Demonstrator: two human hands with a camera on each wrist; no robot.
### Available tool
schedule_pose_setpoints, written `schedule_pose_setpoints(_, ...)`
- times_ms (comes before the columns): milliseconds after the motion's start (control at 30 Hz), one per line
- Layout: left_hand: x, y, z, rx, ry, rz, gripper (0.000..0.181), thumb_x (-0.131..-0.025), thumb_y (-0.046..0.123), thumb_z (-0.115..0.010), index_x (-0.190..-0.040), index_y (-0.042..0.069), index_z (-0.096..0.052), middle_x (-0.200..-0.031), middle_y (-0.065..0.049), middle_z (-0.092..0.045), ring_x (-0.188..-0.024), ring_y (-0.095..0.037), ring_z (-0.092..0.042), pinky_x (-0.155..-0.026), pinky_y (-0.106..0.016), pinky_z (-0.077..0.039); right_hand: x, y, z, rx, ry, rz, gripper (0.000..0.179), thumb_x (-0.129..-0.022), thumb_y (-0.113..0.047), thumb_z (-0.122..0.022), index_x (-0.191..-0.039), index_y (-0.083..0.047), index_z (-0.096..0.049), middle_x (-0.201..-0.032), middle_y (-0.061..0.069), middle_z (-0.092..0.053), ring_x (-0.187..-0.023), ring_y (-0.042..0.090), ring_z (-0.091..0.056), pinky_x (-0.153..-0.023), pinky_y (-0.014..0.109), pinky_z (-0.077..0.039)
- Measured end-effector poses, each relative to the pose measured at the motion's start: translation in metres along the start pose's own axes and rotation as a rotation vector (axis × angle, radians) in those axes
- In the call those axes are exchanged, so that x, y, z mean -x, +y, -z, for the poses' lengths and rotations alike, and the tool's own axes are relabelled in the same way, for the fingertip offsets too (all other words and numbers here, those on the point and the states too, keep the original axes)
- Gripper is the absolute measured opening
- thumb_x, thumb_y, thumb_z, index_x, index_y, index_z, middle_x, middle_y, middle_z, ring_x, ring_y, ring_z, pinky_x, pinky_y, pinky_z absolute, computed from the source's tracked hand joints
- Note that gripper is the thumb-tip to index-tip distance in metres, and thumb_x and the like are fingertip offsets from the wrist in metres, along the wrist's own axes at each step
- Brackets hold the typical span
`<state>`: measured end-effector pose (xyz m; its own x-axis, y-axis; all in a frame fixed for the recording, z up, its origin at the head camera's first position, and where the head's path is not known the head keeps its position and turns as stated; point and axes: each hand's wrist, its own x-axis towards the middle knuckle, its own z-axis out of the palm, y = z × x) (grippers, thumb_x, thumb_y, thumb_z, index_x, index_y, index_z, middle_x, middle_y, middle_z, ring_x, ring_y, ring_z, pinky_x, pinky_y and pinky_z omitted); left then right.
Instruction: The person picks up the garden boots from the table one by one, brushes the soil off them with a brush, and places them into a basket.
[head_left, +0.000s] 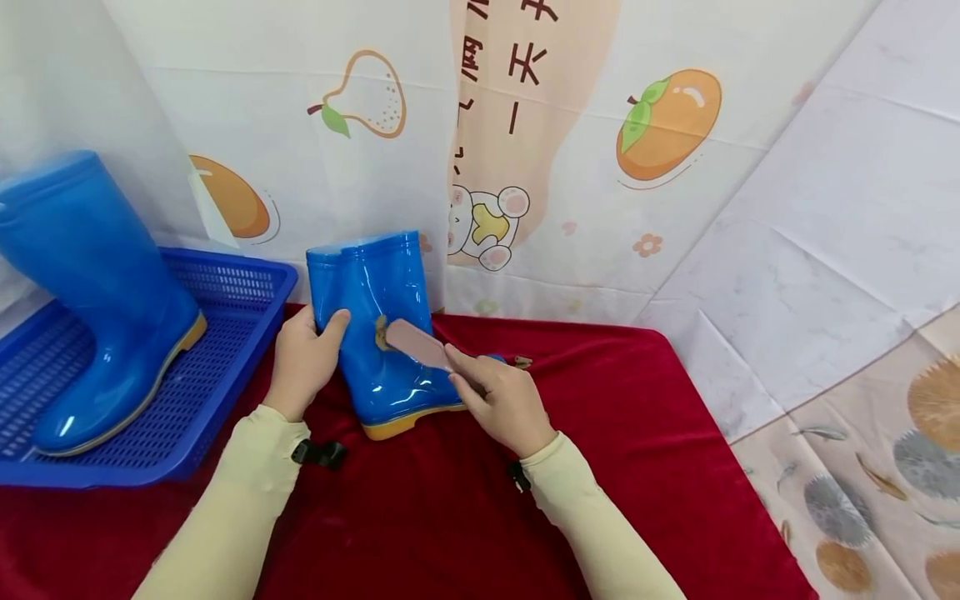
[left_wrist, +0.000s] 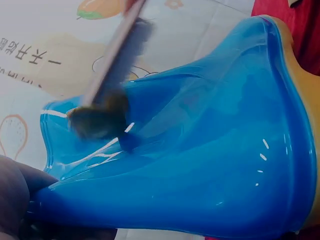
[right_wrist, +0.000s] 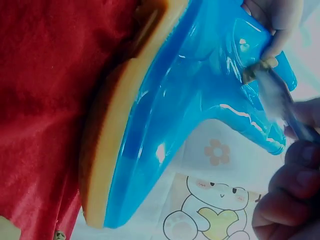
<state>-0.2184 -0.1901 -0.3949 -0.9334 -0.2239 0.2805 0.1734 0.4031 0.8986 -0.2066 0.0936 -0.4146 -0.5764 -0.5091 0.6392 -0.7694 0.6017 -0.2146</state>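
Note:
A glossy blue rain boot (head_left: 375,292) with a yellow sole stands on the red cloth. My left hand (head_left: 303,358) grips its shaft from the left, thumb in front. In my right hand (head_left: 510,400) is a pink-backed brush (head_left: 416,342), pinched by the handle. The brush head lies at the boot's shaft beside a brown, muddy-looking patch (head_left: 381,335). From the left wrist view, the brush (left_wrist: 112,60) is blurred, with a dark brown clump (left_wrist: 100,120) at its end. The right wrist view shows pale bristles (right_wrist: 272,97) against the boot (right_wrist: 165,110). My hand and the brush hide part of the toe.
On the left, a blue plastic basket (head_left: 247,279) holds a second blue boot (head_left: 112,275). A small brown bit (head_left: 522,362) lies on the red cloth (head_left: 622,467) right of the toe. A printed white curtain (head_left: 570,250) hangs close behind.

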Motion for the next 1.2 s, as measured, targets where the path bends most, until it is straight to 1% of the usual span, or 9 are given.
schedule_pose_setpoints(133, 0.002, 0.003, -0.002, -0.005, -0.021, -0.011, 0.048, -0.107, 0.038, -0.054, -0.130, -0.004, -0.061, -0.124, -0.026, -0.070, -0.106, -0.045, -0.071, -0.094, -0.060, -0.055, 0.000, -0.002, -0.004, 0.003, -0.028, 0.007, 0.045, -0.099, -0.019, -0.072, -0.143, -0.015, -0.064, -0.074, -0.003, -0.059, -0.061, 0.006, -0.044, -0.052, 0.018, -0.037)
schedule_pose_setpoints(367, 0.003, 0.010, -0.003, 0.004, -0.136, 0.024, 0.059, -0.106, 0.037, -0.057, -0.148, -0.003, -0.048, -0.140, -0.028, -0.060, -0.119, -0.050, -0.064, -0.099, -0.063, -0.051, 0.000, 0.000, -0.001, -0.020, -0.093, -0.057, 0.046, -0.097, -0.018, -0.074, -0.142, -0.017, -0.065, -0.076, -0.004, -0.065, -0.061, 0.005, -0.045, -0.053, 0.018, -0.040)
schedule_pose_setpoints(433, 0.003, 0.009, -0.003, 0.010, -0.132, 0.030, 0.058, -0.106, 0.036, -0.057, -0.148, -0.003, -0.048, -0.139, -0.028, -0.060, -0.119, -0.050, -0.064, -0.099, -0.063, -0.051, 0.000, 0.002, 0.001, -0.034, -0.104, -0.075, 0.044, -0.098, -0.019, -0.073, -0.141, -0.019, -0.066, -0.081, -0.006, -0.071, -0.062, 0.004, -0.047, -0.053, 0.018, -0.041)
schedule_pose_setpoints(533, 0.001, 0.006, -0.001, 0.014, -0.092, 0.038, 0.056, -0.106, 0.035, -0.057, -0.145, -0.004, -0.051, -0.138, -0.028, -0.062, -0.118, -0.050, -0.065, -0.099, -0.063, -0.051, 0.001, 0.003, 0.004, -0.058, -0.118, -0.078, 0.042, -0.099, -0.021, -0.072, -0.140, -0.020, -0.066, -0.095, -0.005, -0.078, -0.066, 0.004, -0.054, -0.056, 0.018, -0.044)
schedule_pose_setpoints(667, -0.002, -0.002, 0.002, 0.032, -0.032, 0.062, 0.053, -0.105, 0.032, -0.057, -0.142, -0.006, -0.053, -0.138, -0.028, -0.062, -0.118, -0.049, -0.065, -0.099, -0.063, -0.051, 0.001, 0.003, 0.005, -0.061, -0.128, -0.068, 0.040, -0.099, -0.022, -0.072, -0.139, -0.021, -0.067, -0.106, -0.004, -0.079, -0.072, 0.004, -0.060, -0.059, 0.017, -0.047)
schedule_pose_setpoints(833, -0.003, -0.007, 0.007, 0.039, 0.004, 0.085, 0.049, -0.104, 0.029, -0.058, -0.136, -0.008, -0.056, -0.136, -0.028, -0.063, -0.117, -0.047, -0.066, -0.099, -0.061, -0.052, 0.001, 0.002, 0.005, -0.039, -0.107, -0.054, 0.040, -0.098, -0.020, -0.073, -0.137, -0.019, -0.068, -0.102, -0.004, -0.079, -0.069, 0.003, -0.060, -0.058, 0.017, -0.046)
schedule_pose_setpoints(967, -0.002, -0.005, 0.006, 0.002, -0.003, 0.043, 0.047, -0.103, 0.028, -0.059, -0.134, -0.007, -0.059, -0.131, -0.029, -0.065, -0.113, -0.048, -0.068, -0.096, -0.061, -0.053, 0.000, 0.000, 0.003, -0.039, -0.084, -0.022, 0.044, -0.098, -0.018, -0.073, -0.141, -0.017, -0.065, -0.098, -0.003, -0.078, -0.073, 0.005, -0.061, -0.062, 0.018, -0.050)
schedule_pose_setpoints(1100, 0.000, 0.001, 0.002, -0.034, -0.048, -0.015, 0.049, -0.103, 0.030, -0.060, -0.136, -0.005, -0.057, -0.129, -0.029, -0.067, -0.109, -0.049, -0.069, -0.091, -0.062, -0.055, -0.001, -0.002, -0.001, -0.047, -0.119, 0.020, 0.051, -0.096, -0.016, -0.075, -0.145, -0.017, -0.062, -0.088, -0.003, -0.072, -0.072, 0.006, -0.059, -0.063, 0.018, -0.050)
schedule_pose_setpoints(1200, 0.002, 0.005, -0.002, -0.055, -0.124, -0.018, 0.053, -0.103, 0.033, -0.059, -0.141, -0.004, -0.053, -0.133, -0.028, -0.064, -0.112, -0.050, -0.068, -0.091, -0.062, -0.054, -0.001, -0.001, -0.001, -0.060, -0.166, 0.012, 0.051, -0.097, -0.017, -0.074, -0.146, -0.019, -0.061, -0.083, -0.005, -0.068, -0.070, 0.005, -0.055, -0.062, 0.018, -0.048)
